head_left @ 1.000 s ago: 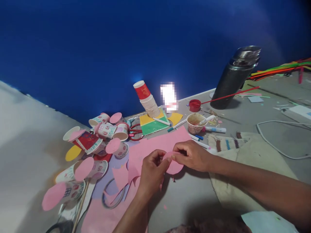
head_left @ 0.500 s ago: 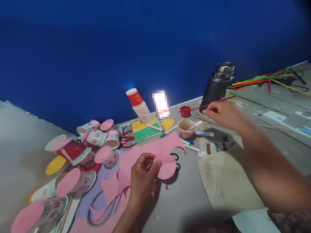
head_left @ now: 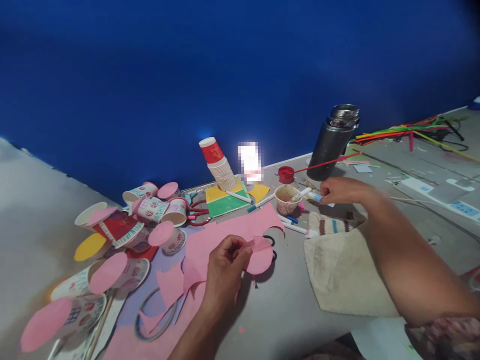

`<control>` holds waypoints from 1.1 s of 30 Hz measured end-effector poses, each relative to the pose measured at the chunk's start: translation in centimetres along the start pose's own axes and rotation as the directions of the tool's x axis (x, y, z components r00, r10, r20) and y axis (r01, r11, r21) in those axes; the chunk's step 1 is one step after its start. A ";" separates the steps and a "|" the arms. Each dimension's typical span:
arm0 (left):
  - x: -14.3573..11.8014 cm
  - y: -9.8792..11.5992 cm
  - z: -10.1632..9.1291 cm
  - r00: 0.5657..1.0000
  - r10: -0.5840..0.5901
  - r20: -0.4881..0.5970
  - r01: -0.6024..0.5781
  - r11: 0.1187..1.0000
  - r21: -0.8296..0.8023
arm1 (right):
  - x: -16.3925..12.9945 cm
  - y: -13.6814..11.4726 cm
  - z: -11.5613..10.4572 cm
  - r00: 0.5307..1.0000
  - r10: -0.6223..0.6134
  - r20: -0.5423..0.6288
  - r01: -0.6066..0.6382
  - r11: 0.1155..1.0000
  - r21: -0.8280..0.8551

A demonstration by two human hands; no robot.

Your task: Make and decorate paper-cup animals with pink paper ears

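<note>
Grey tabletop (head_left: pixel 292 305) against a deep blue wall (head_left: pixel 240 65); clutter packs the far and left side, bare grey in front of me from 5 to 6 o'clock. My left hand (head_left: pixel 225 272) pinches a pink paper circle (head_left: pixel 261 255) at its left rim, thumb and fingers closed narrow on the edge, disc held just above the table over a pair of scissor handles (head_left: pixel 270 247). My right hand (head_left: pixel 343 191) is out at 1 o'clock, fingers closed around a white glue tube (head_left: pixel 314 196), just right of a small stained paper cup (head_left: pixel 287 198). Pink sheet (head_left: pixel 225 235) lies under and behind my left hand, ragged cut edges toward 7 o'clock. Paper cups with pink discs (head_left: pixel 157 212) pile from 9 to 11 o'clock. Cup stack (head_left: pixel 219 165) and yellow-green card (head_left: pixel 225 197) at 12. Dark flask (head_left: pixel 332 142) and red pot (head_left: pixel 286 174) beyond my right hand. Beige cloth (head_left: pixel 345 275) under my right forearm, its near edge close to the table edge. Marker pens (head_left: pixel 298 227) between cup and cloth.
</note>
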State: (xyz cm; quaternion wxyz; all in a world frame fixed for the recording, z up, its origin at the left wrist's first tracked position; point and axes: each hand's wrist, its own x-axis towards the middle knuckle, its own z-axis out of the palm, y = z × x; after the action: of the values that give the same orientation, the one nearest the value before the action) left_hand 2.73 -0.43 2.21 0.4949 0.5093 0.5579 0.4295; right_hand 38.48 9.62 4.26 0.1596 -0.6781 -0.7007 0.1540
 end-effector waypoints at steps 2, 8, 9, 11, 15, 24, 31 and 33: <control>0.1 -0.1 -0.1 1.000 0.022 -0.013 -0.022 0.999 -0.034 | -0.8 -0.6 -1.6 0.998 0.017 -0.053 -0.015 0.999 0.028; 0.1 -0.4 -0.1 0.991 0.056 -0.120 -0.070 0.990 -0.120 | -4.6 -7.6 -1.4 0.964 -0.078 -0.253 0.249 0.588 0.770; 0.1 -0.5 0.0 0.987 0.071 -0.147 -0.087 0.991 -0.102 | -5.4 -9.1 -0.6 0.972 -0.124 -0.200 0.235 0.565 0.791; 0.0 -0.5 0.0 0.977 0.101 -0.189 -0.116 0.991 -0.070 | -6.6 -11.4 1.3 0.957 -0.287 -0.046 0.234 0.670 0.705; 0.1 -0.7 -0.1 0.970 0.132 -0.202 -0.152 0.984 -0.088 | -7.5 -13.6 3.9 0.875 -0.485 -0.016 0.433 0.765 0.476; 0.1 -0.5 -0.2 0.994 -0.033 -0.102 -0.001 0.950 -0.313 | -7.3 -13.4 6.5 0.862 -0.493 -0.118 0.507 0.842 0.184; -0.4 -0.3 0.1 0.995 -0.078 -0.063 0.047 0.917 -0.396 | -7.6 -13.6 7.2 0.836 -0.518 -0.179 0.533 0.845 0.042; -0.4 -0.2 0.2 0.996 -0.083 -0.044 0.061 0.925 -0.376 | -7.7 -13.7 7.4 0.812 -0.550 -0.196 0.561 0.828 0.000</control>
State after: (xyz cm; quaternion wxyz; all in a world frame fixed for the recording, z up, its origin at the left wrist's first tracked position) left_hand 2.86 -0.86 1.99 0.5816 0.3721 0.4985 0.5242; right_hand 23.13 1.52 3.36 0.2822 -0.4503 -0.8452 0.0562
